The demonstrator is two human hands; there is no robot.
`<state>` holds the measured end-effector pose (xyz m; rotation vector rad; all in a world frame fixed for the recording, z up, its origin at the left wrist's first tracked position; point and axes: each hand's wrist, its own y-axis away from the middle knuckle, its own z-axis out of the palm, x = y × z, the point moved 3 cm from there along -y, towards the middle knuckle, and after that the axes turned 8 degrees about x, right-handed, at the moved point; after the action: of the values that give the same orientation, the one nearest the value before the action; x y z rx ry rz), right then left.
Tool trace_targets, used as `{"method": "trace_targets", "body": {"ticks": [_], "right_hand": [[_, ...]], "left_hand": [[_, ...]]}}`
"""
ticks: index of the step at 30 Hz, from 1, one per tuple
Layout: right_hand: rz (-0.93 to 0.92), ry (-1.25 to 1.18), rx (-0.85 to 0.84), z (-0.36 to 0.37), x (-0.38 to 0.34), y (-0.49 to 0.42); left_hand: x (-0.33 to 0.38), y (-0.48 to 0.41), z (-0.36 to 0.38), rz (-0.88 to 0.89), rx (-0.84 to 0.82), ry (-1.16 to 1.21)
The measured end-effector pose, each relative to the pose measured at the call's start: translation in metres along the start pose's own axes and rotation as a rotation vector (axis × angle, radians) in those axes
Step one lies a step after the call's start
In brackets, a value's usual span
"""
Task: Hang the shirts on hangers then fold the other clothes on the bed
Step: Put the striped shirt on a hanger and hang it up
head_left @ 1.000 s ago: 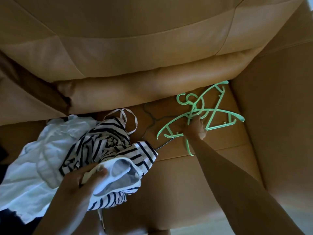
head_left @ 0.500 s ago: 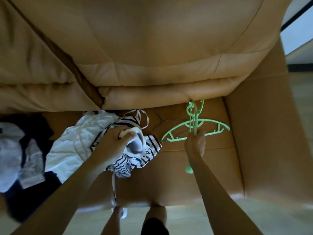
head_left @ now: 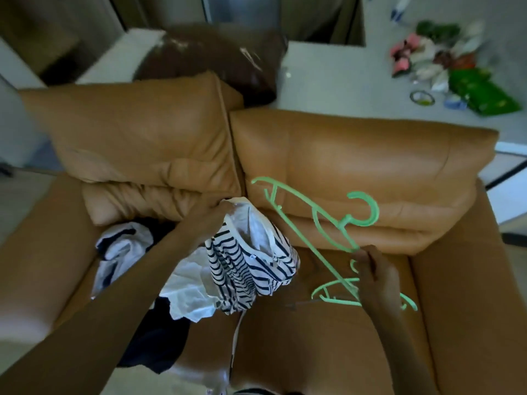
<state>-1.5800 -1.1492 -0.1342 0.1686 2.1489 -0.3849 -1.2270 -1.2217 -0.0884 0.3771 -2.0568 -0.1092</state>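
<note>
So, counting it up: two hands, one striped shirt, and green hangers, at least two as far as I could make out, since they overlapped and the picture was a bit smeared.

The left hand point(head_left: 206, 220) was pinched shut on the top edge of the striped shirt point(head_left: 251, 260), holding it up off the tan leather sofa point(head_left: 356, 166) so it hung down in a bunch, the white lining open toward the camera. Its navy stripes ran roughly crosswise and the whole bundle hung top to bottom, with a thin white strap point(head_left: 235, 337) dangling below it.

The right hand point(head_left: 376, 276) was closed around the lifted green hanger point(head_left: 313, 220), gripping it near its lower end. That hanger's long axis ran diagonally, from upper left by the back cushions down to the hand at lower right. Its hook curled out to the upper right. The second green hanger point(head_left: 336, 292) lay flat on the seat just under that hand, mostly hidden by it; couldn't tell whether the hand touched it.

Beside the shirt, toward the left, sat a pile: one crumpled white garment point(head_left: 188, 289), dark clothes point(head_left: 154, 343) under it, and another white-and-dark piece point(head_left: 122, 246) further left. The shirt and the raised hanger were close but apart.
</note>
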Motion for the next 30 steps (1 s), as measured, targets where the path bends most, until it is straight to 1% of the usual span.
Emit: {"method": "trace_targets", "body": {"ticks": [3,4,6,11,13,15,17,21,24,27,30], "right_hand": [[-0.091,-0.065,-0.037,-0.020,-0.045,-0.020],[-0.138,-0.093,-0.056,-0.024,-0.055,-0.023],[-0.175,-0.121,-0.088,-0.033,-0.075,-0.029],[-0.218,-0.217,-0.030,-0.050,-0.109,-0.054],[-0.258,-0.274,-0.040,-0.055,-0.125,-0.058],[-0.315,-0.281,-0.071,-0.055,-0.142,-0.063],[-0.380,-0.254,-0.104,-0.050,-0.164,-0.064],[-0.481,-0.223,-0.129,-0.038,-0.210,-0.067],[-0.583,-0.130,-0.116,-0.023,-0.244,-0.063],[-0.657,-0.131,-0.124,-0.004,-0.277,-0.049],[-0.669,-0.158,-0.090,0.012,-0.297,-0.041]], "left_hand": [[0.035,0.008,-0.042,0.097,0.063,0.051],[0.042,0.006,-0.055,0.119,0.083,0.054],[0.054,0.006,-0.078,0.187,0.089,0.031],[0.094,0.023,-0.130,0.363,0.100,0.060],[0.106,0.032,-0.148,0.441,0.102,0.062],[0.118,0.038,-0.162,0.479,0.096,0.043],[0.129,0.045,-0.172,0.565,0.066,-0.008],[0.160,0.065,-0.182,0.721,0.043,-0.197],[0.174,0.076,-0.186,0.699,0.000,-0.284],[0.190,0.095,-0.181,0.807,-0.083,-0.304],[0.198,0.108,-0.180,0.872,-0.037,-0.356]]}}
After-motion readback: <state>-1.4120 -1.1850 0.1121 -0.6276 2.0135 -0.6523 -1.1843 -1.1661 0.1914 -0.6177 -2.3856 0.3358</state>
